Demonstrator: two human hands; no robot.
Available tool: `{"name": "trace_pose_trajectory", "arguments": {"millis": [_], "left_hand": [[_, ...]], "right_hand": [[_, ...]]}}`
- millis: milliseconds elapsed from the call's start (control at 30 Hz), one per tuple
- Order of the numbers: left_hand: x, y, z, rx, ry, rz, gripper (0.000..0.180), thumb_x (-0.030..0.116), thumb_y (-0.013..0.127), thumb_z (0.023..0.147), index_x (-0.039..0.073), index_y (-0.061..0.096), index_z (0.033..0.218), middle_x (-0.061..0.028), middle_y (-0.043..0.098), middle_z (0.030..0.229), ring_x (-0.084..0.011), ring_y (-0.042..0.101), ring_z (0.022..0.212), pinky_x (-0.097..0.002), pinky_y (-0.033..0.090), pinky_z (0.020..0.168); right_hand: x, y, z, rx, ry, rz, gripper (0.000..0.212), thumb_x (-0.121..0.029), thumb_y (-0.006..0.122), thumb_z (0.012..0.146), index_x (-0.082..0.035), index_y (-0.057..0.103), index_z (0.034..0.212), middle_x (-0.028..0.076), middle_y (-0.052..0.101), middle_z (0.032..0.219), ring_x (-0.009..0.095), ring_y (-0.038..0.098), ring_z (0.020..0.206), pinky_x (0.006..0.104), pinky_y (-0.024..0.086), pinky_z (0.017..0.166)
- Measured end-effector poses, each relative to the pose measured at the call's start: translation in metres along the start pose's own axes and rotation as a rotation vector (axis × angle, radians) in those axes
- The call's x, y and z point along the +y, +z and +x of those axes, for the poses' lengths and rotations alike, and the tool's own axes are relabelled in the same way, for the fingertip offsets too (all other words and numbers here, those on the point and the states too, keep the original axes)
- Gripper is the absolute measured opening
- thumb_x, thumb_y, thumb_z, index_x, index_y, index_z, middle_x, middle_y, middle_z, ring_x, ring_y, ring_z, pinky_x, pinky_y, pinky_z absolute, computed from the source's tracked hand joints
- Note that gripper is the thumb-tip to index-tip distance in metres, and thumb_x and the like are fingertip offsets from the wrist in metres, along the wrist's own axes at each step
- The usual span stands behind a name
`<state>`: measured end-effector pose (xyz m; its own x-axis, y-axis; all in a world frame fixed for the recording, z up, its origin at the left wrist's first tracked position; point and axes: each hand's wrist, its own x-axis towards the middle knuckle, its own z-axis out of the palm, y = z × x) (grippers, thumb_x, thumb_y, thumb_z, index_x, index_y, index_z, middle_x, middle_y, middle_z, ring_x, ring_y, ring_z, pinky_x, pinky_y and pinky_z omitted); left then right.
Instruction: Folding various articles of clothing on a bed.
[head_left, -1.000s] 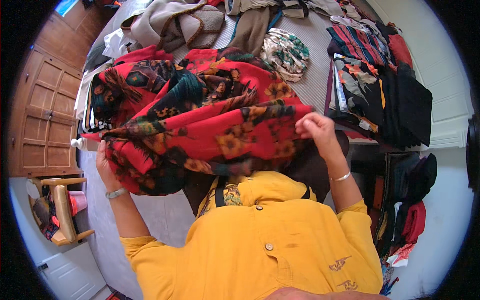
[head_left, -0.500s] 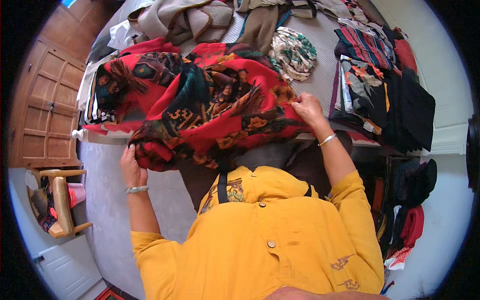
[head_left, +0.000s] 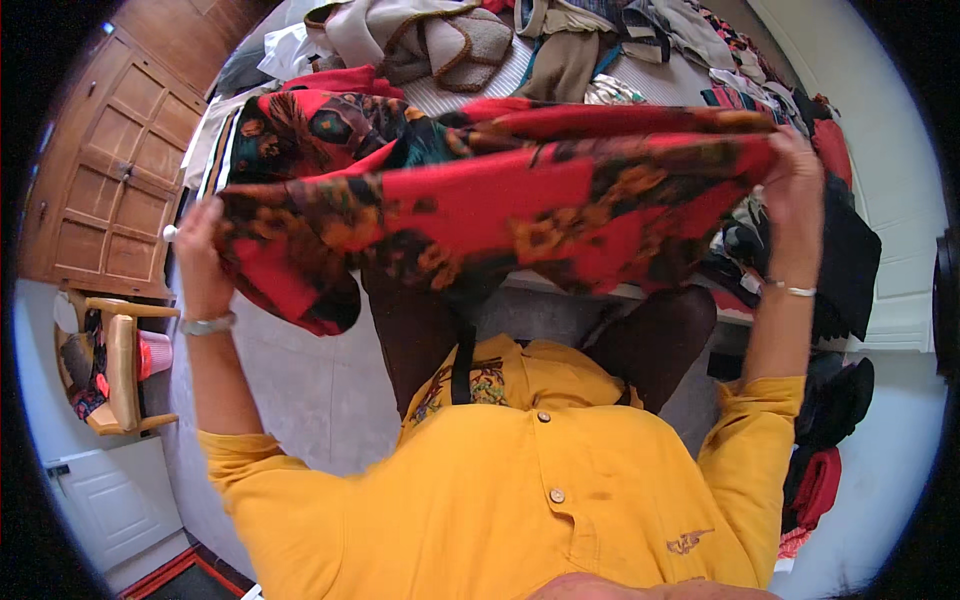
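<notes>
A large red cloth [head_left: 460,205] with dark, orange and brown patterns stretches between my two hands over the front of the bed. My left hand [head_left: 206,268] grips its left end, with the fingers closed at the edge. At the far right my right hand [head_left: 796,195] is closed on the opposite upper corner, slightly smeared by motion. The front edge sags between them, and a loose fold hangs down beside my left hand. More of the cloth lies bunched on the bed behind, so I cannot tell its full shape.
The bed holds a beige fleece garment [head_left: 450,48], brown trousers [head_left: 560,70] and, at the right, piled dark clothes [head_left: 850,255]. A wooden chair [head_left: 124,370] and wooden door [head_left: 125,165] stand at the left. Folded clothes [head_left: 820,485] sit low on the right.
Both hands have moved apart and up, the right one far to the right. The red cloth has gone from bunched to stretched wide, now covering most of the white-green bundle.
</notes>
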<state>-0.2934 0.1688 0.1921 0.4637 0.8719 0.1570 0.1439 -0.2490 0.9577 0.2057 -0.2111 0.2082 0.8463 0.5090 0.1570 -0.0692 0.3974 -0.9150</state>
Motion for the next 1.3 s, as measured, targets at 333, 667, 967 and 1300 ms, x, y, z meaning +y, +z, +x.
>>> {"name": "trace_pose_trajectory", "arguments": {"millis": [333, 667, 967, 1300], "left_hand": [[0.051, -0.051, 0.114, 0.066, 0.243, 0.393, 0.027, 0.023, 0.048, 0.094, 0.003, 0.065, 0.099, 0.0, 0.063, 0.08, -0.0071, 0.056, 0.072, -0.0232, 0.047, 0.066], [-0.043, 0.058, 0.05, 0.127, 0.648, 1.006, 0.024, 0.014, 0.059, 0.082, 0.0, 0.06, 0.102, -0.019, 0.06, 0.098, -0.0348, 0.056, 0.094, -0.0419, 0.044, 0.083], [-0.018, 0.224, -0.081, -0.637, 0.799, 0.532, 0.049, 0.014, 0.071, 0.068, 0.004, 0.055, 0.114, -0.013, 0.055, 0.109, -0.0334, 0.05, 0.105, -0.0442, 0.037, 0.092], [-0.006, 0.235, -0.087, -0.76, 0.776, 0.467, 0.022, 0.001, 0.057, 0.069, 0.001, 0.058, 0.091, -0.0142, 0.059, 0.084, -0.0346, 0.056, 0.081, -0.0424, 0.044, 0.076]], "right_hand": [[-0.044, 0.009, -0.063, -0.021, -0.109, -0.149, 0.033, -0.007, 0.052, 0.087, 0.003, 0.053, 0.119, 0.015, 0.058, 0.116, 0.026, 0.057, 0.106, 0.0403, 0.044, 0.097], [0.057, 0.008, -0.141, -0.078, 0.283, -0.099, 0.021, 0.001, 0.059, 0.082, 0.004, 0.063, 0.102, 0.011, 0.066, 0.093, 0.016, 0.064, 0.081, 0.0259, 0.052, 0.075], [0.044, 0.017, -0.152, -0.203, 0.202, -0.44, 0.027, 0.004, 0.056, 0.081, 0.005, 0.06, 0.108, 0.004, 0.063, 0.096, 0.008, 0.058, 0.083, 0.0212, 0.046, 0.076], [0.048, 0.013, -0.164, -0.289, -0.138, -0.992, 0.026, 0.006, 0.059, 0.077, 0.0, 0.058, 0.103, 0.012, 0.063, 0.094, 0.022, 0.063, 0.082, 0.0285, 0.049, 0.073]]}}
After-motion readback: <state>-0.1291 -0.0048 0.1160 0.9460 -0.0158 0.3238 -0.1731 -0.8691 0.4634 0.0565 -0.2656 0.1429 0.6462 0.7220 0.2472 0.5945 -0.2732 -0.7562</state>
